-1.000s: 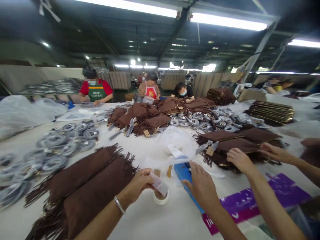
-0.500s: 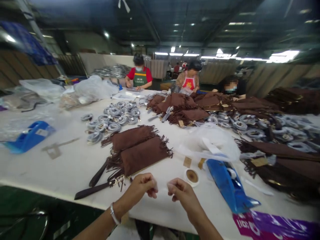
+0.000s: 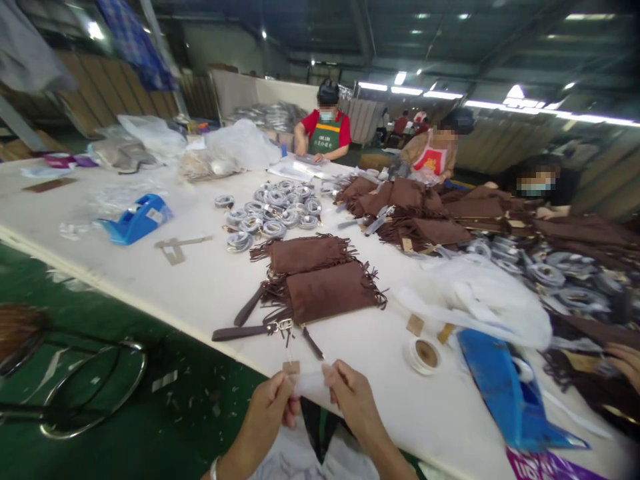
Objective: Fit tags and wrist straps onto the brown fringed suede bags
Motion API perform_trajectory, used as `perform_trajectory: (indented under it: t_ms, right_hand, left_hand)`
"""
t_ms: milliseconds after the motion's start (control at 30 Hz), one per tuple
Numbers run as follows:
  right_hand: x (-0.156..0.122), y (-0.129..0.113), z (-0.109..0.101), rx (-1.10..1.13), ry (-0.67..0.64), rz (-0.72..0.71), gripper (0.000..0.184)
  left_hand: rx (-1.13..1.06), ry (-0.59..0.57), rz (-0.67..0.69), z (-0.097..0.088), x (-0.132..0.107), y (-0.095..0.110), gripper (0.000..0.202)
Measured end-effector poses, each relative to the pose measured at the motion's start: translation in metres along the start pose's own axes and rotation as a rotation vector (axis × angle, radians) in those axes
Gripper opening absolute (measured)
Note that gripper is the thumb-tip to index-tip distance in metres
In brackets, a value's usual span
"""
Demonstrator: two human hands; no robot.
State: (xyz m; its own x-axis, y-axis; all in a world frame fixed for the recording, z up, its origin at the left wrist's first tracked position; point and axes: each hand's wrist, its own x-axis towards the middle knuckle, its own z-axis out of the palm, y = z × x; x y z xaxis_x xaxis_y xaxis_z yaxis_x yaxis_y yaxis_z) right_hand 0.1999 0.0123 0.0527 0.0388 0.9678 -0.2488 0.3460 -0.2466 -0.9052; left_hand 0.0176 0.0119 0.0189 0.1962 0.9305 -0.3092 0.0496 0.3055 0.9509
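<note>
Film (image 3: pixel 309 385) stretches between left hand (image 3: pixel 269 402) and right hand (image 3: pixel 354 395), each grip pinching one end, near fringed brown bags (image 3: pixel 333 291) on the worktop (image 3: pixel 200 287).

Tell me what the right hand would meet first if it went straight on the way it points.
Probably the short dark strap by the nearer brown pouch, just beyond the right hand; depth is unclear, so it might pass above it.

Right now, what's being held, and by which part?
A small translucent sheet, seemingly plastic: the left hand pinches its left end, the right hand its right end.
</note>
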Motion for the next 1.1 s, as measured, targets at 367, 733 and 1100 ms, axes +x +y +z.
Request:
perform_trajectory:
  t_ms: [367,733,1100]
  right_hand:
    - [-0.004,-0.004,0.043,-0.365,-0.092,-0.112,0.037]
    - [0.018,-0.01,0.044,-0.559,-0.093,-0.11,0.029]
    - [0.088,-0.027,0.046,-0.877,-0.073,0.003,0.013]
  left_hand:
    - [0.083,0.061,-0.034,-0.059,-0.025,-0.005,0.039]
    - [-0.272,-0.124,-0.223,-0.056,-0.006,-0.039,0.05]
    - [0.226,-0.179,0.173,-0.026,0.01,0.015,0.01]
